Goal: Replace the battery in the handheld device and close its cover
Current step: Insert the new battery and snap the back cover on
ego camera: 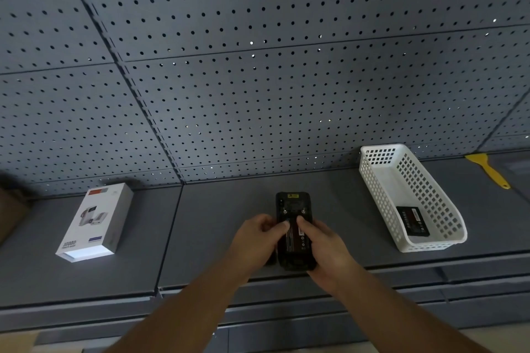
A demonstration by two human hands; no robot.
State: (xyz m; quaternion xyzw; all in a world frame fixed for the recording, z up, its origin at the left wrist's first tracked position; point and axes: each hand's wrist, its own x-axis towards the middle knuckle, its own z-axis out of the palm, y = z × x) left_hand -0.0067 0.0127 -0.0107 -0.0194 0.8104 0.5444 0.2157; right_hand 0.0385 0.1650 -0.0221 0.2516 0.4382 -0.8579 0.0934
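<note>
Hands [289,241] grasp black handheld device [293,209] face-down on grey shelf [215,223]; we judge thumbs press battery [295,235] into bay. Second battery [413,221] lies in white perforated basket [447,243].

Shelf [218,209]: box [96,222], basket [430,209], scraper [487,169], device [292,203]

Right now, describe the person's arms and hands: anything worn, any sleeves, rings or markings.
Both forearms are bare from the bottom of the frame up, with no sleeve in view. The left hand and the right hand wear no gloves. No ring, watch, bracelet or marking is visible on either, though the dim light hides fine detail.
</note>
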